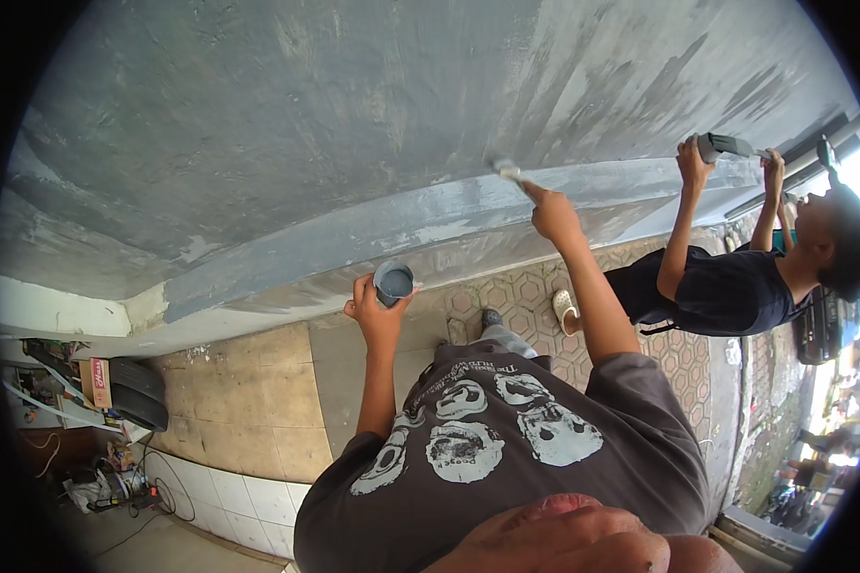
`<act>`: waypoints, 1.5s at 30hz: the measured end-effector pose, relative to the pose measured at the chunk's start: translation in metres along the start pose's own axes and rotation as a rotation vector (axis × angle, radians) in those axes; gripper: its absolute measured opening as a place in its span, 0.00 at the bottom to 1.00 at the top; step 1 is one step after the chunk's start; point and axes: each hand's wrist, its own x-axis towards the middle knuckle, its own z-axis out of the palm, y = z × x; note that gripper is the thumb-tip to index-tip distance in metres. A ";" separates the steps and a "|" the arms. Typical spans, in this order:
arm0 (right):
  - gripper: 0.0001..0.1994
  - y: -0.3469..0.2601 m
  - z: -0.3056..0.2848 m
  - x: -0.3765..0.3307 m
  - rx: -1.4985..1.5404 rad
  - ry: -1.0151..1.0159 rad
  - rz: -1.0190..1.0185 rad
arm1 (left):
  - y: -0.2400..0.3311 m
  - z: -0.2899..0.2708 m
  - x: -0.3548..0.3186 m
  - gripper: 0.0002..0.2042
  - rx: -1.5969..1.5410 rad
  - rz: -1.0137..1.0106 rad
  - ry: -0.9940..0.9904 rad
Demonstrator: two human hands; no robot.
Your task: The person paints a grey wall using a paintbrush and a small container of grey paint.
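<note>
My left hand (375, 313) is raised and grips a small round cup of grey paint (394, 283). My right hand (552, 216) is stretched out to the grey wall (306, 124) and holds a paintbrush (508, 173), whose bristles touch the wall just above a lighter grey band (430, 224). Both arms come out of my dark grey T-shirt with pale skull prints (492, 435).
At the right another person in a dark shirt (736, 291) holds a paint roller (726, 145) against the same wall with both hands. Patterned floor tiles (526, 306) lie below. Tyres (139, 393), a box and cables clutter the left corner by a white-tiled edge (248, 501).
</note>
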 end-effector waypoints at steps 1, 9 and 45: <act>0.32 0.000 0.000 -0.007 -0.051 -0.057 -0.032 | -0.002 0.000 -0.002 0.34 0.002 0.006 0.001; 0.24 -0.072 -0.230 0.044 0.109 0.760 -0.190 | -0.004 -0.001 -0.002 0.34 0.039 -0.008 -0.009; 0.36 0.083 -0.100 0.051 -0.287 -0.074 -0.182 | 0.015 0.013 -0.007 0.35 -0.013 -0.016 0.025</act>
